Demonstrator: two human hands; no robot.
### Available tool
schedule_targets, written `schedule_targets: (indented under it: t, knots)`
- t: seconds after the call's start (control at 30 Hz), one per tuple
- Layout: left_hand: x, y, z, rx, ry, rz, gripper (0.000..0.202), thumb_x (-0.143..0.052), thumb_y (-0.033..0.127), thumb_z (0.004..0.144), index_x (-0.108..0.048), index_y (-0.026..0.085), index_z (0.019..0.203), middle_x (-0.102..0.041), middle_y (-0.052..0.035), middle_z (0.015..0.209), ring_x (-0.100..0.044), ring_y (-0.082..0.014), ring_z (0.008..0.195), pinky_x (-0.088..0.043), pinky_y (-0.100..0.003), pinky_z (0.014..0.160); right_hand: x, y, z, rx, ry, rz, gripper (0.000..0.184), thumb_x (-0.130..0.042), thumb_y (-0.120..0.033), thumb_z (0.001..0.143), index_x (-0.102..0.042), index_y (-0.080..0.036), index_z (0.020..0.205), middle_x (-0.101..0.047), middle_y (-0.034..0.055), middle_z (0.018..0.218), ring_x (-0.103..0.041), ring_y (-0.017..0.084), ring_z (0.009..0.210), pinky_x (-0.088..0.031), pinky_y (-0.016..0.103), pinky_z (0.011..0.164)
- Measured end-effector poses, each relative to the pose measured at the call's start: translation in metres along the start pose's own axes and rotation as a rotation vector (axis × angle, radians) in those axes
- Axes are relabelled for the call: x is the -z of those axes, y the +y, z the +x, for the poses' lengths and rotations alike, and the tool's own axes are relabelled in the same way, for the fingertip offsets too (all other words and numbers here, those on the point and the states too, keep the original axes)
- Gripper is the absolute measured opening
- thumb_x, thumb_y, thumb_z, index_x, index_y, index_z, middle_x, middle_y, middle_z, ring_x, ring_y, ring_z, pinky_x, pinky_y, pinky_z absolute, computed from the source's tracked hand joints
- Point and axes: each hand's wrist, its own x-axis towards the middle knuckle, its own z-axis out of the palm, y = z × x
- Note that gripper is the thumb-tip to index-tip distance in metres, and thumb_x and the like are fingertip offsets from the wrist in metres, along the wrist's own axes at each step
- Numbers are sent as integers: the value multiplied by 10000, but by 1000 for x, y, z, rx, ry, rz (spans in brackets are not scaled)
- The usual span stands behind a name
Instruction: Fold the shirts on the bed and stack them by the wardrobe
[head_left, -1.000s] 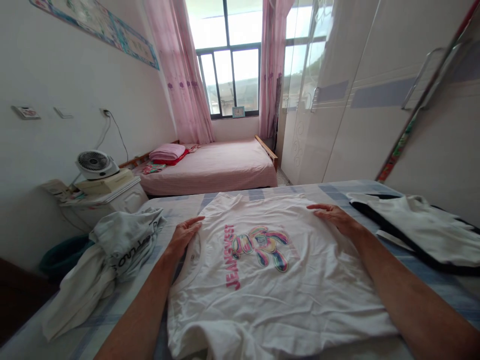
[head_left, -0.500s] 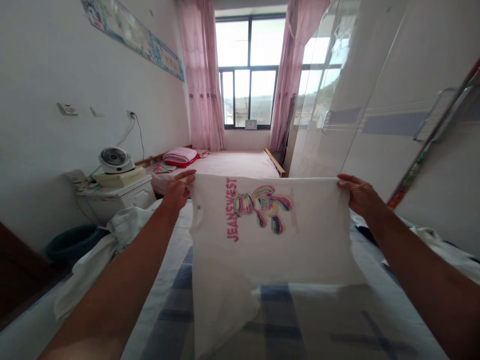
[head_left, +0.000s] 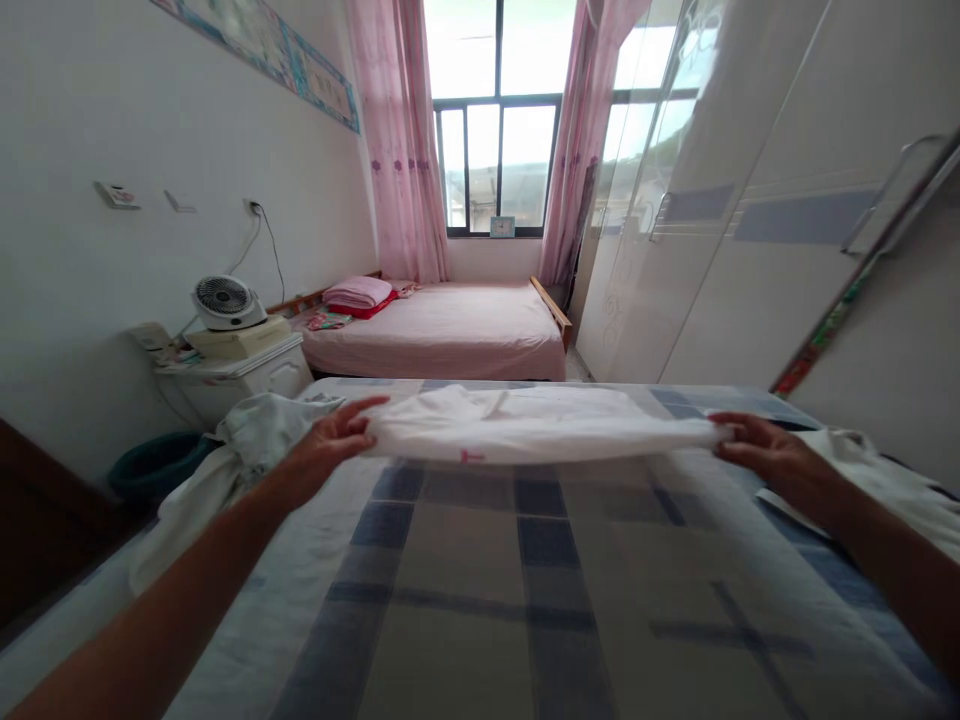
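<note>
A white T-shirt (head_left: 540,435) stretches sideways between my two hands above the far part of the bed. Its cloth is swung away from me, so only a small pink bit of its print shows. My left hand (head_left: 334,440) pinches the shirt's left end, fingers bent around the edge. At the opposite end my right hand (head_left: 761,445) grips the cloth between thumb and fingers. Below lies a checked blue, grey and white bedsheet (head_left: 465,610).
Crumpled white clothes (head_left: 262,430) lie at the bed's left edge, and more clothes (head_left: 870,470) at the right. A teal basin (head_left: 161,465) and a nightstand (head_left: 247,375) with a fan (head_left: 227,300) stand left. Beyond is a pink bed (head_left: 450,325); wardrobes (head_left: 697,270) line the right.
The T-shirt hung down with its bear print and lettering facing me; now it is flung forward and nearly flat. Both hands have moved lower and slightly apart.
</note>
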Motion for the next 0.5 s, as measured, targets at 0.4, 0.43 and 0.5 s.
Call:
schedule_targets:
  t: [0.4, 0.43, 0.5]
  knots:
    - [-36, -46, -34, 131, -4, 222, 608, -630, 420, 725, -553, 115, 1245, -597, -3, 748, -507, -130, 661, -370, -235, 601, -35, 44, -36, -120, 38, -156, 609, -703, -479, 638, -538, -249, 1177, -693, 49, 930, -633, 245, 893, -487, 305, 781]
    - [-36, -40, -37, 109, 3, 183, 581, -620, 410, 738, -556, 136, 1246, -612, -13, 797, -520, -134, 698, -384, -235, 628, -34, 43, -37, -77, 58, -117, 581, -702, -469, 643, -541, -255, 1159, -688, 38, 929, -627, 227, 883, -482, 288, 774]
    - [-33, -32, -44, 80, -5, 141, 539, -604, 393, 759, -562, 172, 1250, -626, -25, 870, -533, -141, 754, -397, -235, 659, -28, 42, -40, -5, 80, -81, 563, -695, -452, 665, -536, -273, 1175, -672, 28, 984, -609, 210, 928, -463, 274, 817]
